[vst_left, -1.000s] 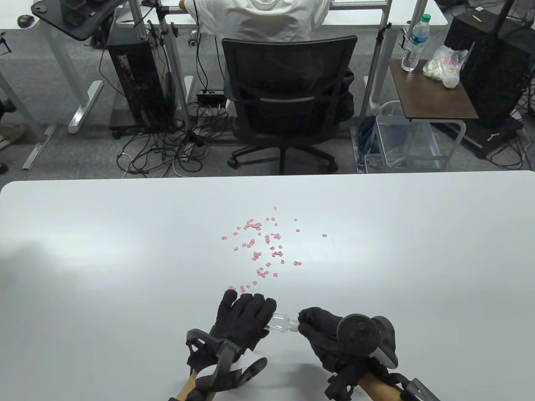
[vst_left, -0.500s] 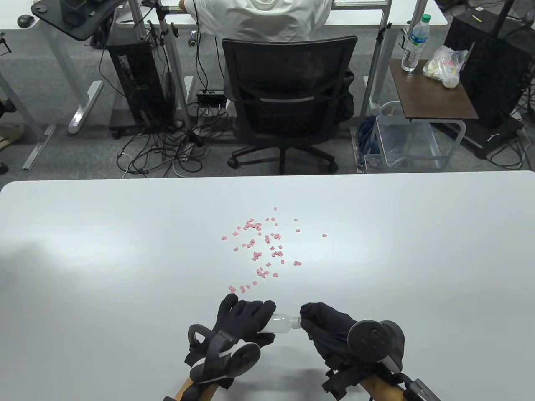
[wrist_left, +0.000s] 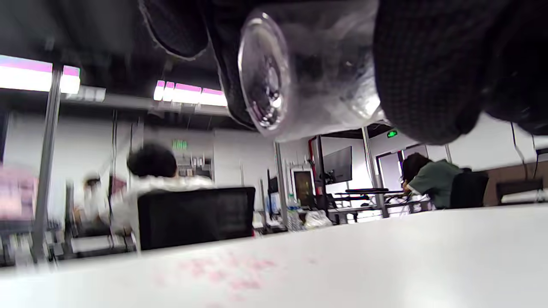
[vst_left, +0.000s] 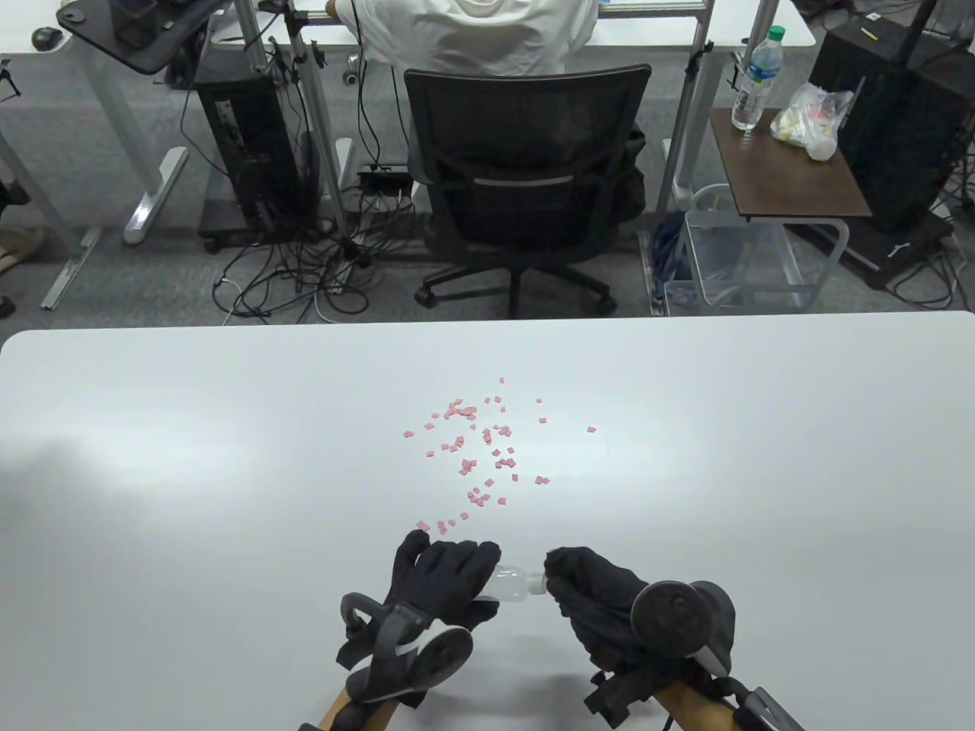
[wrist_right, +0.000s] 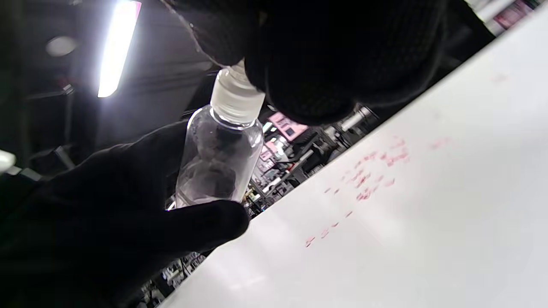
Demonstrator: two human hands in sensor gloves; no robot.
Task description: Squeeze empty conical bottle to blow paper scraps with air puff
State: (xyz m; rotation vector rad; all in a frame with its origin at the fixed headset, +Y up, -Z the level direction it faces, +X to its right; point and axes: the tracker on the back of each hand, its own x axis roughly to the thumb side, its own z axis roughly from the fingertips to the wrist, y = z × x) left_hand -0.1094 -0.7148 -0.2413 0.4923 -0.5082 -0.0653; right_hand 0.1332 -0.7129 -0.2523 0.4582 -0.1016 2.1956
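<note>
Both hands crept slightly toward 12 o'clock versus a second ago, and the left tracker has rolled over; scraps (vst_left: 476, 449) unmoved. Left hand (vst_left: 442, 575) is clenched round the bottle (vst_left: 514, 582) body, which lies roughly sideways above the table (vst_left: 190, 472) at 6 o'clock of the scraps. Right hand (vst_left: 590, 594) fingers pinch the cap (wrist_right: 236, 98) at 3 o'clock of the left. My read: cap is coming off so the nozzle can vent; body is held firm against the twist. Nothing blown yet.

Table view hides the cap under the right glove. Right wrist view shows it white, ribbed, seated on the neck. Left wrist view alone shows the bottle's base (wrist_left: 263, 77), clear and empty.
</note>
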